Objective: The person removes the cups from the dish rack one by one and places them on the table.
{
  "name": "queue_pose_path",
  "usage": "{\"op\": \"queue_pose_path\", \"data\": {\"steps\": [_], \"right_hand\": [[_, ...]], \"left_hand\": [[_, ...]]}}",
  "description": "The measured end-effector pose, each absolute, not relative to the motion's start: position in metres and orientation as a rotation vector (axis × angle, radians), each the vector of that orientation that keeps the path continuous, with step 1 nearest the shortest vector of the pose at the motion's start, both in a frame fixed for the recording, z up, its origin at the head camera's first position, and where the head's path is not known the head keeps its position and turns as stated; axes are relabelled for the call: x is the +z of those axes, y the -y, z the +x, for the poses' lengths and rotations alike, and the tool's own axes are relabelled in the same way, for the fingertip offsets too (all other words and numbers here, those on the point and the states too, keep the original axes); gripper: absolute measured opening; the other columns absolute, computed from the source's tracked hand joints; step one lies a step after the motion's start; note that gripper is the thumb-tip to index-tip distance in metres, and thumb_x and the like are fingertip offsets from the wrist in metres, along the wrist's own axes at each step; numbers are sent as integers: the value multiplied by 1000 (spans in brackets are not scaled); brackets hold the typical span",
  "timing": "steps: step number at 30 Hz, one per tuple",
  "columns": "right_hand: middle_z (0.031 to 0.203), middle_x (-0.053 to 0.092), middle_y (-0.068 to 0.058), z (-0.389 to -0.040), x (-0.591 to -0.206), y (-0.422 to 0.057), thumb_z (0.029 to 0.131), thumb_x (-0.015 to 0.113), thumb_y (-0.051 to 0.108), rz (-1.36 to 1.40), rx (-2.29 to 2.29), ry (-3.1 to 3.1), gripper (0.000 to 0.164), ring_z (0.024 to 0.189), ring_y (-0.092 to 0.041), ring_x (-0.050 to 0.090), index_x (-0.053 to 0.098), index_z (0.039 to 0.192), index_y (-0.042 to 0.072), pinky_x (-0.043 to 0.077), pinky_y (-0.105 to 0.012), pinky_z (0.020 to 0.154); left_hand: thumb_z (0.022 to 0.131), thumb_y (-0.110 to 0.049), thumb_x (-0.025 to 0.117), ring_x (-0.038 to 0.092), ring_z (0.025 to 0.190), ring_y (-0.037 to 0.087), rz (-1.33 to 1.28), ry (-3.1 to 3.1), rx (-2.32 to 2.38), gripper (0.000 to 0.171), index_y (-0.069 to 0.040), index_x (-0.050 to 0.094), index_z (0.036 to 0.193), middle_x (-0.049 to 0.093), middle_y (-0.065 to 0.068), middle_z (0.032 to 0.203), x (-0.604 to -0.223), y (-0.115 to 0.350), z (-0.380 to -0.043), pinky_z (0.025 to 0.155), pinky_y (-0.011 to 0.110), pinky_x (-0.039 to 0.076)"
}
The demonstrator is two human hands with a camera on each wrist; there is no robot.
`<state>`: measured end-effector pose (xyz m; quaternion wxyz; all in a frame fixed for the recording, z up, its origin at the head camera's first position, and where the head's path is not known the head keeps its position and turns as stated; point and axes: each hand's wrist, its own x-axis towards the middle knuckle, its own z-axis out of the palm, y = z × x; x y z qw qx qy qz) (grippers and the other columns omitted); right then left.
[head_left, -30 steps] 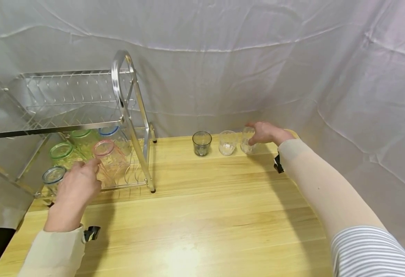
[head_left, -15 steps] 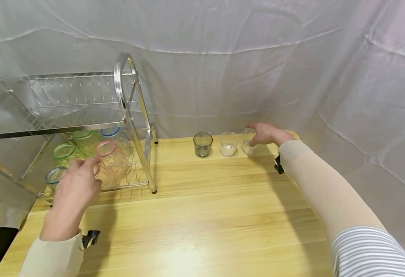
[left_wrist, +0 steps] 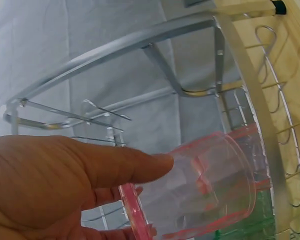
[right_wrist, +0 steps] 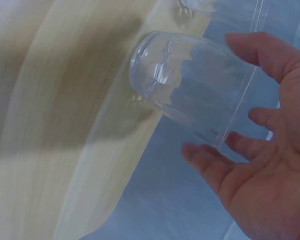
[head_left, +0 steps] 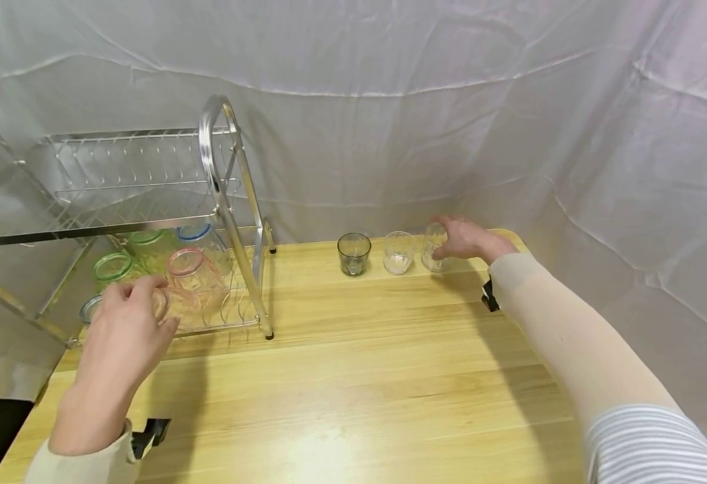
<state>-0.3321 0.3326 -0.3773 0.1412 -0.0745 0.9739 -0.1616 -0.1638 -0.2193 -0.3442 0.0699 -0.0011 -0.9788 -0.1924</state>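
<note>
My left hand (head_left: 126, 329) holds a pink-rimmed glass (left_wrist: 200, 190) at the front of the rack's lower shelf. In the left wrist view the thumb lies along its wall, and the other fingers are at the thick pink rim. The glass is tilted, its mouth toward the palm. A second pink-rimmed glass (head_left: 193, 272) stands just behind it. At the right end of the row on the table, my right hand (head_left: 465, 238) is spread around the rim of a clear glass (right_wrist: 190, 85). That glass stands upright, and the fingers are not closed on it.
The two-tier metal dish rack (head_left: 232, 202) stands at the left. Its lower shelf also holds green-rimmed glasses (head_left: 113, 267) and blue-rimmed ones (head_left: 195, 232). A grey glass (head_left: 353, 255) and another clear glass (head_left: 398, 254) stand near the back edge of the wooden table (head_left: 353, 376).
My left hand has drawn back toward me and a little left, bringing the pink-rimmed glass along with it. The right hand has stayed at the clear glass almost without moving.
</note>
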Motion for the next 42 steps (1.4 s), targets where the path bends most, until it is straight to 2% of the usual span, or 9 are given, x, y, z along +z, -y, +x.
{"op": "queue_pose_path", "data": {"steps": [5, 13, 14, 18, 23, 27, 31, 36, 42], "right_hand": [[173, 7, -30, -325, -381, -335, 95, 76, 42, -208, -480, -2895, 105, 158, -57, 5, 11, 169, 8, 8, -73, 126], [173, 15, -26, -309, -389, -334, 96, 75, 46, -235, -536, -3056, 101, 157, -56, 11, 17, 168, 7, 15, -74, 124], [173, 16, -26, -307, -390, -334, 96, 74, 46, -238, -555, -3075, 100, 157, -56, 13, 18, 168, 7, 16, -74, 124], [172, 22, -25, -297, -393, -333, 97, 73, 47, -224, -644, -3158, 94, 156, -55, 18, 24, 167, 6, 23, -73, 123], [167, 34, -22, -282, -397, -325, 97, 75, 41, -245, -796, -3276, 82, 154, -49, 28, 38, 161, 5, 26, -67, 124], [157, 48, -23, -268, -401, -313, 96, 76, 32, -350, -925, -3334, 68, 148, -47, 37, 49, 152, 3, 30, -65, 122], [148, 56, -23, -256, -409, -299, 93, 79, 24, -499, -1009, -3379, 61, 141, -45, 45, 56, 144, 1, 35, -62, 120], [148, 54, -24, -241, -419, -282, 92, 81, 21, -560, -1107, -3353, 63, 140, -45, 46, 56, 145, -1, 37, -62, 119], [155, 51, -20, -223, -428, -258, 95, 79, 27, -542, -1199, -3215, 66, 145, -41, 44, 52, 150, 5, 38, -62, 119]], "left_hand": [[94, -20, 72, 40, 119, 67, 4, 2981, -598, 66, 0, 45, 151, 35, 49, 143, -339, 217, -154, 82, 75, 42], [96, -33, 72, 53, 108, 65, -74, 3089, -571, 67, -2, 46, 149, 38, 47, 139, -332, 207, -140, 78, 72, 46], [96, -36, 73, 56, 103, 62, -90, 3101, -566, 67, -3, 47, 149, 41, 45, 137, -331, 205, -138, 75, 70, 47], [93, -48, 77, 62, 105, 52, -179, 3123, -586, 70, -9, 52, 146, 54, 35, 133, -330, 195, -131, 75, 67, 50], [90, -58, 79, 70, 107, 34, -288, 3097, -809, 73, -15, 56, 144, 67, 11, 115, -337, 179, -128, 78, 53, 57], [90, -53, 81, 75, 105, 27, -327, 3053, -1095, 68, -19, 56, 144, 65, 3, 112, -350, 164, -132, 79, 42, 62], [91, -41, 84, 73, 114, 32, -348, 2973, -1393, 64, -18, 56, 144, 64, 11, 132, -369, 149, -141, 86, 39, 64], [93, -25, 84, 68, 124, 36, -356, 2844, -1677, 60, -13, 54, 143, 59, 15, 141, -395, 131, -154, 91, 33, 63], [93, -20, 83, 64, 127, 34, -308, 2778, -1852, 59, -12, 53, 144, 59, 15, 141, -416, 113, -166, 95, 34, 60]]}}
